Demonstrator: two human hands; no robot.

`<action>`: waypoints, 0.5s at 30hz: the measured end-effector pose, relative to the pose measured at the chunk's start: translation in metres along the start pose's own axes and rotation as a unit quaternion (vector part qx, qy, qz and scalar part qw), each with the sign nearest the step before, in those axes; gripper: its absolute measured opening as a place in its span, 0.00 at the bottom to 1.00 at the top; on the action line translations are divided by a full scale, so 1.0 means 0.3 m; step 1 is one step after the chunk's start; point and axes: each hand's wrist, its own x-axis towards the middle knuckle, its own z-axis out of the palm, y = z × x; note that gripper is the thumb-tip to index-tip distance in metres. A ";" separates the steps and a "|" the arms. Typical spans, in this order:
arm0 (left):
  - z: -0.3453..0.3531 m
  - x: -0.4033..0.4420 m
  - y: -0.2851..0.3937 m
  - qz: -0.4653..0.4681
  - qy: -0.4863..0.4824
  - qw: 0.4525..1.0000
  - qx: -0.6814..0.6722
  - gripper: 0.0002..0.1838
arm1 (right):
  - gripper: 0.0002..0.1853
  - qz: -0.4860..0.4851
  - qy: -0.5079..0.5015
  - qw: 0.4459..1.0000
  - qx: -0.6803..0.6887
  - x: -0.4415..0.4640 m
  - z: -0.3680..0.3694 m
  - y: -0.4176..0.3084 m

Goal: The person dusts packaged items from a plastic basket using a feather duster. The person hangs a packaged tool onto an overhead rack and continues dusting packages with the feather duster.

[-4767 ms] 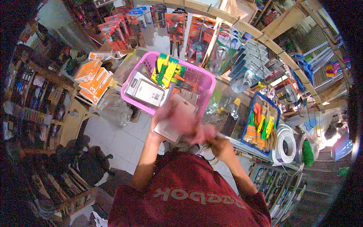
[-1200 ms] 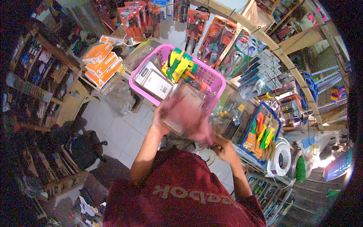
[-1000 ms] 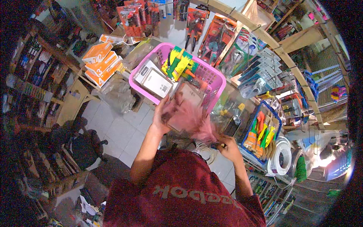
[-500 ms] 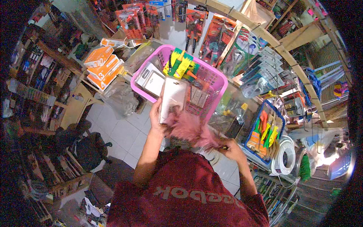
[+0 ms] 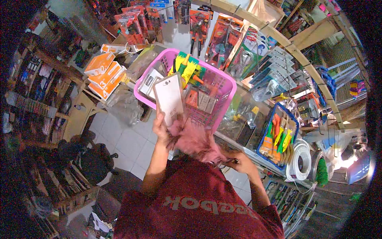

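Note:
My left hand (image 5: 161, 129) is closed on the lower left edge of a flat white blister package (image 5: 168, 97), tilted over the near rim of the pink basket (image 5: 142, 99). A pink feather duster (image 5: 197, 141) lies against the package's lower end. Its handle end is gripped by my right hand (image 5: 240, 162), with the fingers wrapped round it. Inside the basket are yellow-and-green packaged items (image 5: 186, 71), another white package (image 5: 151, 81) and small boxed items (image 5: 201, 99). What the white package contains is hidden from this side.
Orange-and-white boxes (image 5: 104, 75) are stacked left of the basket. Packaged tools (image 5: 200, 28) hang behind it. At right stand a blue-rimmed basket of paintbrushes (image 5: 278, 135) and a white cable coil (image 5: 298, 160). A glass-topped counter (image 5: 238, 129) runs beside the pink basket.
The white package has tilted left and risen slightly, with my left hand. The feather duster has shifted down and away from its upper face, and my right hand has moved slightly down.

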 end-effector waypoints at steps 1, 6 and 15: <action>0.000 -0.003 0.002 -0.009 0.000 1.000 -0.002 0.46 | 0.16 0.068 -0.043 0.997 -0.015 -0.019 -0.005 0.049; -0.010 -0.010 -0.009 -0.039 0.023 0.999 -0.014 0.48 | 0.22 0.070 -0.030 0.997 0.022 0.007 -0.022 0.012; 0.001 -0.014 -0.010 -0.022 -0.001 0.997 -0.067 0.45 | 0.21 0.054 -0.021 0.998 -0.015 0.051 -0.071 -0.095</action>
